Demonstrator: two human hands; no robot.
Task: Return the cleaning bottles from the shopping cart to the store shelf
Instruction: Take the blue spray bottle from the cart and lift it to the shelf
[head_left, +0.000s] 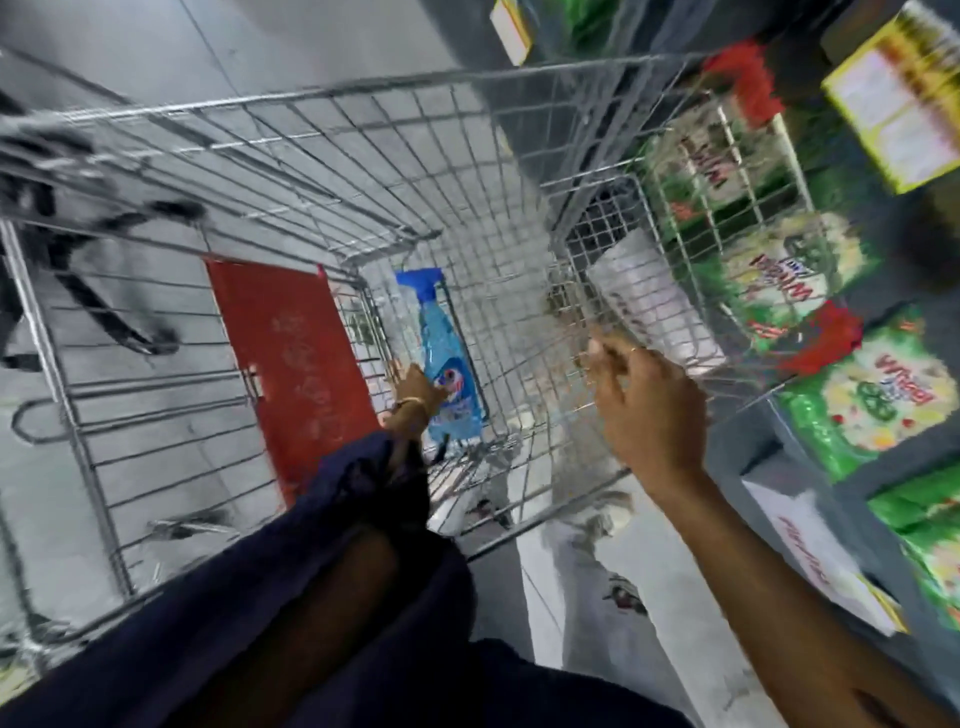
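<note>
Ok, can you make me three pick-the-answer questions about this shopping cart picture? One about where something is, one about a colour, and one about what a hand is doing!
1. Where is the spray bottle?
A. on the shelf
B. inside the cart
C. on the floor

2. What colour is the bottle's liquid?
A. blue
B. yellow
C. pink

3. What is the left hand doing?
A. hanging at the person's side
B. reaching down to the bottle
C. holding a green bag

Answers:
1 B, wire walls stand all around it.
2 A, bottle and trigger both look blue.
3 B, it touches the bottle low in the basket, while the right hand is at the cart's wire rim.
</note>
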